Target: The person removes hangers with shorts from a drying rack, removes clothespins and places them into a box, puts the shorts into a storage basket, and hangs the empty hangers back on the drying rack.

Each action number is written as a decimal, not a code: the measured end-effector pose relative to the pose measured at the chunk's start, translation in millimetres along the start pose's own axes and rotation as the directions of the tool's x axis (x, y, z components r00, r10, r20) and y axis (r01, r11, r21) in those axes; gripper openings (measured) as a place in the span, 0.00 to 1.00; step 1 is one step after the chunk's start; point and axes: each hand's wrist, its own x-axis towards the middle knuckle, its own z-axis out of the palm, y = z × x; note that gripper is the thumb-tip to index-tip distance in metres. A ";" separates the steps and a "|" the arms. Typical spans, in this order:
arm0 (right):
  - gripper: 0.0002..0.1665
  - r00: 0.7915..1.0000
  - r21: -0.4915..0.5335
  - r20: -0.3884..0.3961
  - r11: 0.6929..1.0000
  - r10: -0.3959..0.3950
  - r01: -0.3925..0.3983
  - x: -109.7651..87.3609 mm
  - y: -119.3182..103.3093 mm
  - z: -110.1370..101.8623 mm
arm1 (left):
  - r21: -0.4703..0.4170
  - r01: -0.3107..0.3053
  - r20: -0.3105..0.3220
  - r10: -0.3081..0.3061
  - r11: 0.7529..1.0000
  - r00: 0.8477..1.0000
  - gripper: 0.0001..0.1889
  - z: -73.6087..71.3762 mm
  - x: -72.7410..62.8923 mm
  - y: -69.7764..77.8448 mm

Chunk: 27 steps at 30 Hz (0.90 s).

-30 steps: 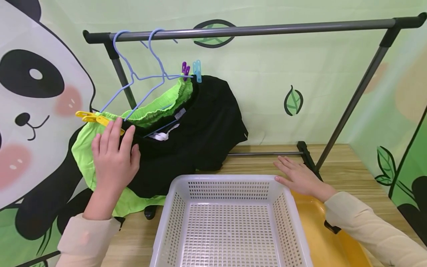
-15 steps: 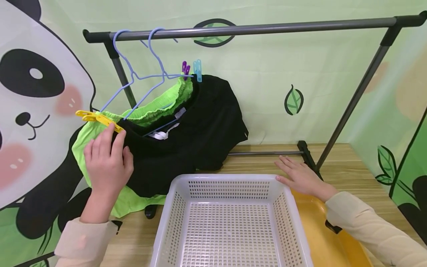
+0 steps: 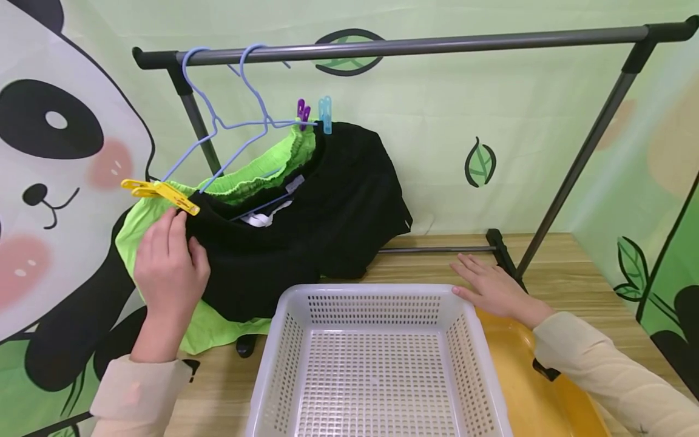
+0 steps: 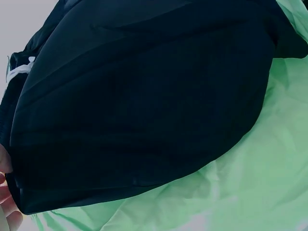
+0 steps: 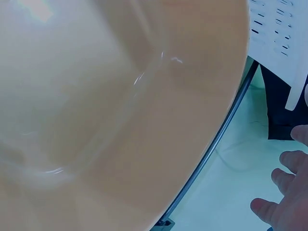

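Here's my left hand (image 3: pixel 169 261), up at the near corner of the black garment (image 3: pixel 306 218), fingertips right under the yellow clip (image 3: pixel 177 199) that bites its waistband. Those fingers lie nearly straight, thumb set apart from them. And look at that black garment: it hangs from the front blue hanger (image 3: pixel 264 115) on the rack's bar (image 3: pixel 426 45), at the left end, its waist gaping to show a pale tag (image 3: pixel 295 184) and a white bit of fabric (image 3: pixel 259 219) inside. At its far corner stands a light blue clip (image 3: pixel 325 115).

Just behind it, the green garment (image 3: pixel 221 331) on a second blue hanger, peeking out at the waist and below, with a purple clip (image 3: pixel 303 114) at one end and another yellow clip (image 3: pixel 139 188) at the other.

Over to my right hand (image 3: pixel 491 288): fingers straight and spread, holding nothing, thumb tip at the far right corner of the white basket (image 3: pixel 377 289); whether it touches the rim, I can't tell. Beneath that forearm, the orange tub (image 3: pixel 524 376), beside the basket, both down at the wood-grained counter (image 3: pixel 551 261).
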 end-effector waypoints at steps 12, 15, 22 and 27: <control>0.35 1.000 0.012 0.002 1.000 0.001 -0.001 1.0 -0.4 0.8 | 0.008 0.070 0.021 -0.071 0.997 0.997 0.11 0.7 12.1 2.3; 0.35 1.000 0.015 0.001 1.000 0.003 -0.003 1.4 0.5 1.8 | 0.001 0.076 0.021 -0.076 0.997 0.997 0.10 2.4 12.4 2.9; 0.35 1.000 0.015 -0.005 1.000 0.002 -0.002 2.1 1.9 3.4 | -0.003 0.085 0.021 -0.085 0.996 0.996 0.10 6.3 13.0 3.2; 0.35 1.000 0.014 -0.007 1.000 0.004 -0.004 2.5 2.1 3.9 | -0.022 0.079 -0.040 -0.080 0.997 0.996 0.12 9.5 13.3 4.4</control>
